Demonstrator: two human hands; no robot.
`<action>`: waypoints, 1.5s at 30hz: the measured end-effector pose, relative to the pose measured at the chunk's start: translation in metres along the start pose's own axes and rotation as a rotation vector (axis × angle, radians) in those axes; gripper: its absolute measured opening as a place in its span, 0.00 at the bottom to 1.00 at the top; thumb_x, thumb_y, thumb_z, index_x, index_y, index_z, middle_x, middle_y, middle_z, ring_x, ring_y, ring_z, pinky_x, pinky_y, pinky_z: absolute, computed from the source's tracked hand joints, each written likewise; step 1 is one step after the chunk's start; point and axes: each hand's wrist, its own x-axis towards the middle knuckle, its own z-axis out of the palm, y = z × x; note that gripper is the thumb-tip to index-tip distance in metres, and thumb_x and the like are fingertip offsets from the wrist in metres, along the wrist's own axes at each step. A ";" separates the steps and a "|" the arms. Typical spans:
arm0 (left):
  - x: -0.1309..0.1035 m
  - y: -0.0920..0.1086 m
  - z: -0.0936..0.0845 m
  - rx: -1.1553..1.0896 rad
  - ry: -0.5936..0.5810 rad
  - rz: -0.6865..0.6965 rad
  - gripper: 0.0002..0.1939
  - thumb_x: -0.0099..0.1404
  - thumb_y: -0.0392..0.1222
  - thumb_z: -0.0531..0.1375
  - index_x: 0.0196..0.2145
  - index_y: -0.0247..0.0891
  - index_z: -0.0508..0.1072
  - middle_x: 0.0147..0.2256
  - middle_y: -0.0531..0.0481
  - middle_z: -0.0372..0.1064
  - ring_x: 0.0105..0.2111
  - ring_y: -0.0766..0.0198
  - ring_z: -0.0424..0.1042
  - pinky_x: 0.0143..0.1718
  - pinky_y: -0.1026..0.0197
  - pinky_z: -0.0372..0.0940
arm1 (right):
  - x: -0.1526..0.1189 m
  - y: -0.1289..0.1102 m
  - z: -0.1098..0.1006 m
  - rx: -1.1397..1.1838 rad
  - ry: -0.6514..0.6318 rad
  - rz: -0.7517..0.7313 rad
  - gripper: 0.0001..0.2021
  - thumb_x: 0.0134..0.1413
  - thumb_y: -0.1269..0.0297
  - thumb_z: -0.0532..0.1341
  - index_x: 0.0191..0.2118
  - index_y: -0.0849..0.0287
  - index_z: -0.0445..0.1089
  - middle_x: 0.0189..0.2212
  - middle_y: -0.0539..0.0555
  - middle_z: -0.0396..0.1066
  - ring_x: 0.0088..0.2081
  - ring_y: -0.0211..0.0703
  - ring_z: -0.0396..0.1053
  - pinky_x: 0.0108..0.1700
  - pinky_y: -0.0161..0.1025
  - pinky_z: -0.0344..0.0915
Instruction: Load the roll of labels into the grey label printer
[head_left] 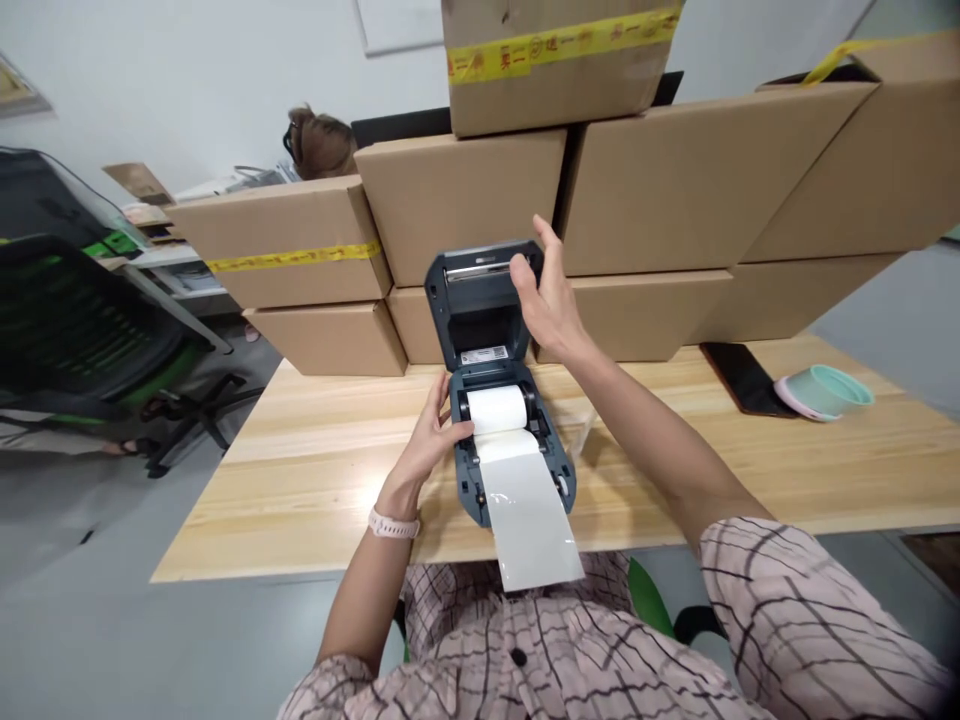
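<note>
A dark grey label printer (559, 455) stands on the wooden table with its lid (487, 310) raised. Inside lies a white paper roll (496, 409), and a strip of label paper (529, 515) runs from it over the printer's front and past the table edge. My right hand (551, 300) grips the lid's upper right corner, thumb on the inner side and fingers behind. At the printer's left side is my left hand (433, 430), its thumb over the rim beside the roll and its fingers against the outer wall.
Stacked cardboard boxes (465, 195) line the back of the table (300, 480). A black phone (742, 378) and a mint-green cup (829, 390) lie at the right. Behind the boxes shows a person's head (321, 143); an office chair (82, 330) stands at the left.
</note>
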 end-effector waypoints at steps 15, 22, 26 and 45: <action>-0.002 -0.004 0.010 -0.020 -0.017 -0.058 0.56 0.51 0.33 0.63 0.74 0.40 0.44 0.73 0.42 0.49 0.72 0.41 0.48 0.69 0.43 0.56 | -0.069 -0.036 -0.030 -0.205 -0.749 -0.205 0.28 0.58 0.54 0.64 0.63 0.54 0.64 0.56 0.60 0.73 0.55 0.61 0.71 0.54 0.56 0.70; -0.001 -0.006 0.008 -0.013 -0.030 -0.072 0.61 0.52 0.31 0.62 0.75 0.43 0.33 0.75 0.40 0.42 0.71 0.44 0.53 0.65 0.46 0.63 | -0.067 -0.015 0.019 -0.263 -1.059 -0.189 0.55 0.38 0.64 0.73 0.74 0.54 0.50 0.55 0.62 0.76 0.50 0.63 0.76 0.50 0.54 0.70; -0.003 -0.004 0.008 -0.024 -0.040 -0.094 0.61 0.53 0.31 0.61 0.75 0.44 0.28 0.75 0.40 0.40 0.71 0.47 0.53 0.66 0.46 0.61 | -0.055 -0.017 -0.001 -0.061 -1.084 -0.218 0.56 0.39 0.61 0.72 0.75 0.53 0.47 0.57 0.60 0.75 0.51 0.61 0.76 0.50 0.52 0.72; -0.005 -0.008 0.007 -0.033 -0.040 -0.016 0.57 0.53 0.31 0.60 0.75 0.47 0.38 0.76 0.47 0.35 0.75 0.50 0.42 0.72 0.51 0.50 | -0.089 0.102 -0.056 0.076 -0.489 0.362 0.43 0.46 0.57 0.73 0.67 0.54 0.58 0.62 0.60 0.69 0.58 0.58 0.72 0.61 0.55 0.68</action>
